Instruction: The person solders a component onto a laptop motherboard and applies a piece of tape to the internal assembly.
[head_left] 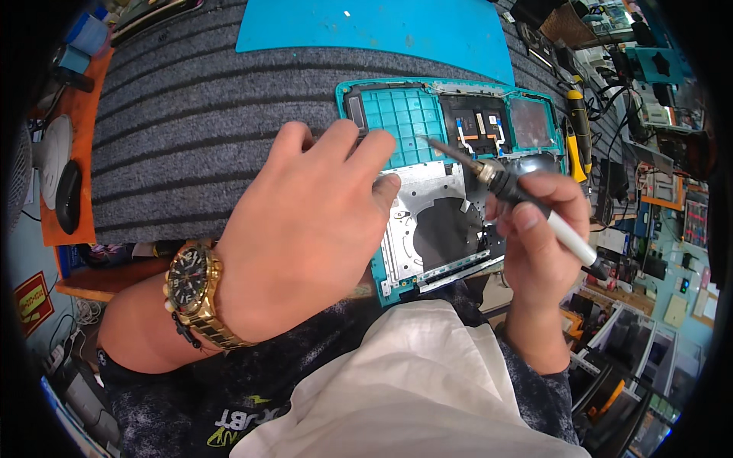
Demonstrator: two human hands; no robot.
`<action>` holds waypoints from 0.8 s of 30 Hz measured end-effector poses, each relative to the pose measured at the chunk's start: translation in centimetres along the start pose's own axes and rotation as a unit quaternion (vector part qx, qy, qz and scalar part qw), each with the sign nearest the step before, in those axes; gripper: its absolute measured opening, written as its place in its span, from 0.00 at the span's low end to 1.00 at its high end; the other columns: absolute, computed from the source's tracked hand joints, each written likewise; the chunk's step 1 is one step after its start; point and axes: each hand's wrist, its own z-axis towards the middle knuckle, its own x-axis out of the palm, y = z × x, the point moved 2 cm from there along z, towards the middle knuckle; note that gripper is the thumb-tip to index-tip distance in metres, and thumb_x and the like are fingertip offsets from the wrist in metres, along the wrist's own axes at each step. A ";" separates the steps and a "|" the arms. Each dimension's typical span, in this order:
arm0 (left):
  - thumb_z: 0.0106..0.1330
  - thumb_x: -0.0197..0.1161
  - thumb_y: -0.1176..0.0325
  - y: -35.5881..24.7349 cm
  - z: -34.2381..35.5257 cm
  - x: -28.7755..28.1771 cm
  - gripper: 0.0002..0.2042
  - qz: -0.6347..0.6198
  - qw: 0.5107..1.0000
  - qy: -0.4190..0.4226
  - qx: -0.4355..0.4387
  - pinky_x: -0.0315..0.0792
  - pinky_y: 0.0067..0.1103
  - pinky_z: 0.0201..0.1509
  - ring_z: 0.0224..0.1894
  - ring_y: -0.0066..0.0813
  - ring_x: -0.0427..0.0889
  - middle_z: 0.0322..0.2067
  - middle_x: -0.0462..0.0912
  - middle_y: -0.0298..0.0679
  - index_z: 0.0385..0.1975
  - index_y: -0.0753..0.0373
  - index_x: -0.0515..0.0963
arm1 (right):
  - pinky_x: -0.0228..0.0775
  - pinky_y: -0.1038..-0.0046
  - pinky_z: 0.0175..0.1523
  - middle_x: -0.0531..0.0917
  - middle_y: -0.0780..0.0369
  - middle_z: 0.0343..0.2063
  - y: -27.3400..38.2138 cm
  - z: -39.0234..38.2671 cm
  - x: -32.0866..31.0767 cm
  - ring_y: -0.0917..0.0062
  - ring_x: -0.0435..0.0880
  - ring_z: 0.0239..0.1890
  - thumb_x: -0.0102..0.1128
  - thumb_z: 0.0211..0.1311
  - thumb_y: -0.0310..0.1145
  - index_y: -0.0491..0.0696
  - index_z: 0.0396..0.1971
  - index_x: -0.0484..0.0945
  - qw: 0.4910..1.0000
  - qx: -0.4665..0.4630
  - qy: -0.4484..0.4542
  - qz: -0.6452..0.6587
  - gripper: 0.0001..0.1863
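A teal laptop case (406,114) lies with its inside facing up, a silver metal plate (408,181) fitted along its near left part. My left hand (309,229), a gold watch (195,290) on its wrist, is closed at the left edge of the case; its fingers are bent and the thumb rests by the plate. What lies under the palm is hidden. Between the fingers and thumb of my right hand (546,237) is a soldering iron (508,183) with a black-and-white handle. Its dark tip points left, over the teal ribbed part of the case.
A grey ridged mat (175,145) covers the bench, with a blue mat (374,34) at the far side. Yellow-and-black hand tools (578,137) lie right of the case. At the left, a black mouse-like object (69,197) sits on an orange board (88,145). White cloth (427,374) covers my lap.
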 end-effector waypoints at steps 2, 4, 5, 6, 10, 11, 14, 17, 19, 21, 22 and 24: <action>0.65 0.78 0.70 0.1 -0.1 -0.2 0.17 -0.002 1.000 0.017 0.001 0.73 0.39 0.62 0.58 0.42 0.82 0.56 0.83 0.43 0.54 0.66 0.94 | 0.84 0.75 0.52 0.91 0.56 0.45 -0.5 -1.0 0.1 0.77 0.91 0.42 0.77 0.76 0.22 0.38 0.57 0.85 1.000 0.009 0.010 0.001 0.15; 0.65 0.78 0.70 0.1 -0.1 -0.3 0.18 -0.007 1.000 0.017 0.002 0.74 0.39 0.64 0.59 0.43 0.82 0.57 0.84 0.43 0.54 0.67 0.94 | 0.84 0.75 0.52 0.89 0.57 0.45 -1.0 -2.1 0.3 0.76 0.91 0.43 0.75 0.75 0.19 0.38 0.56 0.84 1.000 0.011 0.010 -0.013 0.14; 0.64 0.78 0.71 0.2 -0.1 -0.3 0.18 -0.010 1.000 0.018 0.002 0.74 0.39 0.64 0.59 0.43 0.82 0.57 0.84 0.43 0.54 0.67 0.94 | 0.85 0.75 0.52 0.88 0.57 0.46 -1.2 -2.5 0.4 0.77 0.91 0.43 0.75 0.75 0.18 0.38 0.56 0.84 0.999 0.013 0.011 -0.040 0.14; 0.64 0.79 0.71 0.2 -0.2 -0.4 0.18 -0.016 1.000 0.022 0.000 0.74 0.38 0.65 0.59 0.43 0.82 0.57 0.84 0.43 0.54 0.68 0.94 | 0.86 0.75 0.52 0.88 0.57 0.46 -1.4 -2.8 0.4 0.77 0.91 0.43 0.75 0.74 0.18 0.38 0.55 0.85 0.998 0.014 0.011 -0.057 0.14; 0.63 0.79 0.71 0.5 -0.4 -0.7 0.19 -0.032 0.999 0.025 0.002 0.75 0.39 0.66 0.60 0.44 0.83 0.58 0.84 0.43 0.54 0.69 0.93 | 0.88 0.75 0.52 0.88 0.57 0.47 -2.7 -3.4 0.6 0.77 0.91 0.43 0.74 0.74 0.17 0.38 0.54 0.85 0.998 0.009 -0.008 -0.063 0.13; 0.63 0.79 0.72 0.5 -0.4 -0.8 0.19 -0.033 0.999 0.023 0.004 0.75 0.39 0.67 0.60 0.44 0.83 0.58 0.84 0.44 0.54 0.69 0.93 | 0.89 0.75 0.53 0.88 0.56 0.48 -3.0 -3.4 0.5 0.77 0.91 0.44 0.74 0.74 0.17 0.37 0.54 0.85 0.998 0.009 -0.011 -0.061 0.13; 0.63 0.78 0.72 0.5 -0.4 -0.8 0.20 -0.038 0.999 0.031 0.001 0.75 0.39 0.68 0.61 0.44 0.83 0.59 0.83 0.44 0.56 0.69 0.92 | 0.90 0.74 0.53 0.87 0.56 0.48 -3.5 -3.6 0.4 0.78 0.90 0.44 0.74 0.74 0.17 0.37 0.54 0.84 0.997 0.009 -0.016 -0.072 0.13; 0.63 0.78 0.72 0.2 -0.7 -1.0 0.21 -0.044 0.998 0.048 -0.001 0.75 0.39 0.68 0.61 0.45 0.83 0.60 0.83 0.45 0.57 0.69 0.92 | 0.88 0.74 0.54 0.88 0.56 0.49 -3.4 -4.2 0.5 0.79 0.88 0.45 0.73 0.74 0.17 0.37 0.54 0.84 0.997 0.019 -0.019 -0.068 0.13; 0.62 0.79 0.72 0.2 -0.8 -1.1 0.22 -0.049 0.997 0.056 -0.007 0.75 0.40 0.69 0.62 0.46 0.83 0.61 0.83 0.47 0.58 0.69 0.91 | 0.85 0.75 0.54 0.88 0.56 0.49 -3.4 -4.3 0.5 0.80 0.87 0.45 0.74 0.74 0.17 0.37 0.55 0.85 0.997 0.017 -0.016 -0.078 0.13; 0.62 0.79 0.72 0.1 -0.8 -1.2 0.23 -0.053 0.997 0.058 -0.010 0.75 0.40 0.70 0.63 0.48 0.83 0.61 0.83 0.48 0.58 0.69 0.91 | 0.81 0.77 0.54 0.88 0.56 0.49 -3.2 -4.2 0.7 0.80 0.85 0.44 0.74 0.74 0.17 0.38 0.54 0.85 0.994 0.008 -0.009 -0.106 0.13; 0.61 0.79 0.72 0.1 -0.7 -1.2 0.23 -0.055 0.997 0.054 -0.010 0.75 0.41 0.71 0.64 0.49 0.83 0.61 0.83 0.49 0.58 0.69 0.91 | 0.80 0.77 0.54 0.88 0.57 0.48 -3.2 -4.2 0.8 0.81 0.85 0.44 0.74 0.74 0.17 0.38 0.54 0.85 0.994 0.011 -0.007 -0.109 0.13; 0.61 0.80 0.72 0.4 -0.4 -1.1 0.24 -0.051 0.997 0.048 -0.011 0.75 0.41 0.71 0.65 0.50 0.83 0.62 0.82 0.50 0.58 0.69 0.91 | 0.77 0.78 0.53 0.89 0.57 0.48 -3.5 -3.6 0.9 0.81 0.84 0.43 0.74 0.73 0.18 0.38 0.54 0.85 0.994 0.005 -0.003 -0.108 0.13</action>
